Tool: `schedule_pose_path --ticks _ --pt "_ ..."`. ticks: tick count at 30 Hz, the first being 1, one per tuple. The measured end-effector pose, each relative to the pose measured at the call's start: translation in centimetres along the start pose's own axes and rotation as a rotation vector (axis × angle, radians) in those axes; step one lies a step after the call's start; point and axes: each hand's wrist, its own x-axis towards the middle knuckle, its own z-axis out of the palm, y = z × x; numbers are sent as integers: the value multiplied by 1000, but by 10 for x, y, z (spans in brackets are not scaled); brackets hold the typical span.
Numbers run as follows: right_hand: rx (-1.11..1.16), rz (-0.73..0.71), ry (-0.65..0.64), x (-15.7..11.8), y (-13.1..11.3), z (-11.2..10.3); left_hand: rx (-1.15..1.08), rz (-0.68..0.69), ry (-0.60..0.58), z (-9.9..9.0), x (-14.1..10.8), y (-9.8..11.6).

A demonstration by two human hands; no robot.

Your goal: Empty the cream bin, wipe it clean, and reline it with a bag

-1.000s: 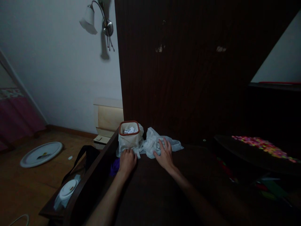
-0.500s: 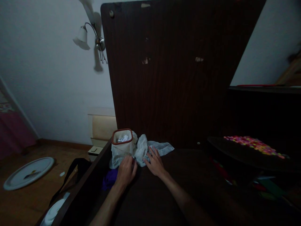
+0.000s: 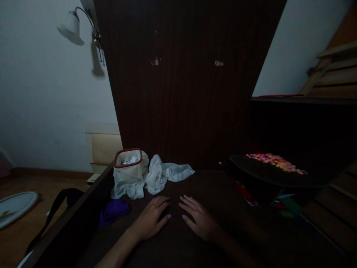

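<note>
My left hand point(image 3: 155, 217) is over the dark wooden surface point(image 3: 173, 249), fingers apart and holding nothing. To its right, my right hand point(image 3: 198, 218) is spread as well, with nothing in it. A gap separates the two hands. Behind them lies a crumpled whitish plastic bag point(image 3: 156, 175), with a flatter part point(image 3: 178, 171) stretching right. Beside it at the left stands a small bin point(image 3: 128, 173) with a red-brown rim, a pale liner and white scraps inside. A purple cloth point(image 3: 113, 211) lies in front of the bin, left of my left hand.
A tall dark panel point(image 3: 178, 93) rises at the back. At the right, a dark curved shelf point(image 3: 251, 170) holds pink and yellow bits point(image 3: 275, 162). A raised edge point(image 3: 75, 212) runs along the left. A wall lamp point(image 3: 71, 28) hangs upper left.
Both hands have drawn back from the bin and the plastic bag toward me, and my right hand no longer touches the bag. The view has turned to the right.
</note>
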Motion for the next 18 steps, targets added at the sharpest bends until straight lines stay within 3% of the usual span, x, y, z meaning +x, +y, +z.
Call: schedule_pose_path --ticks 5,11,18 --pt "-35 39 8 -18 22 -11 13 -12 -77 4 -2 -2" --pt "-68 31 -51 -10 18 -19 31 39 -25 8 1 -4" --pt "-60 -42 -34 -5 27 -19 43 12 -50 12 11 -3"
